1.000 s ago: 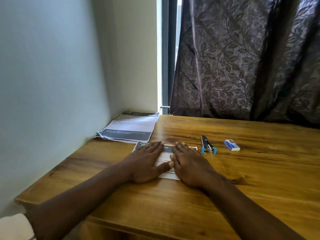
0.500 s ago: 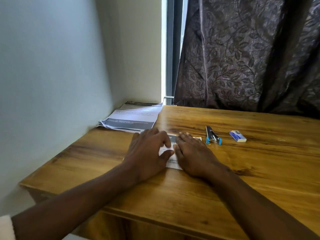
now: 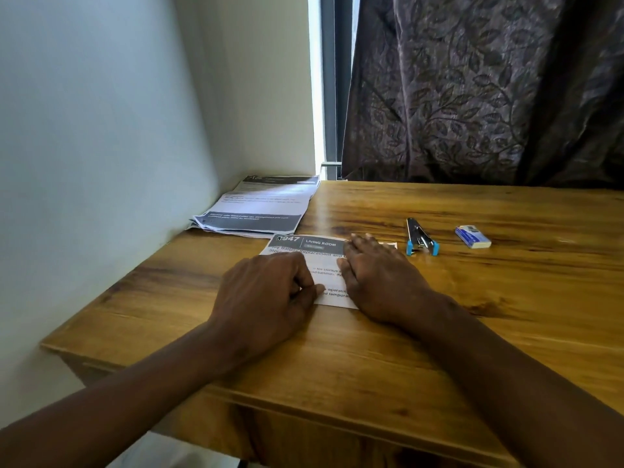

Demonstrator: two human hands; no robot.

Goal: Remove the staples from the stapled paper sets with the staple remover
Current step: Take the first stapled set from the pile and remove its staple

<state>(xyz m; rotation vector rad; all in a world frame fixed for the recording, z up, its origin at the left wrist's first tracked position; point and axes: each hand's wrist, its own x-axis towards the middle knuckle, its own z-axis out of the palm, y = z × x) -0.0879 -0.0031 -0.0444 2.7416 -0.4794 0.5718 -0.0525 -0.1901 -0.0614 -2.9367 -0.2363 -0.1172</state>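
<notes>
A printed paper set point(image 3: 312, 246) with a dark header lies on the wooden table point(image 3: 506, 298) in front of me. My left hand point(image 3: 266, 298) covers its lower left part, with the fingers curled in and the thumb against the sheet. Flat on the sheet's right part lies my right hand point(image 3: 381, 278), fingers straight. The staple remover point(image 3: 420, 239), black with blue tips, sits on the table just right of my right hand, untouched. No staple can be made out.
A stack of more printed paper sets point(image 3: 256, 211) lies in the back left corner against the wall. A small blue and white box point(image 3: 472, 237) sits right of the remover. A dark patterned curtain point(image 3: 489, 89) hangs behind the table.
My left hand's fingers went from flat on the sheet to curled, and the hand drew back toward me, uncovering the header. The right hand stays flat on the sheet.
</notes>
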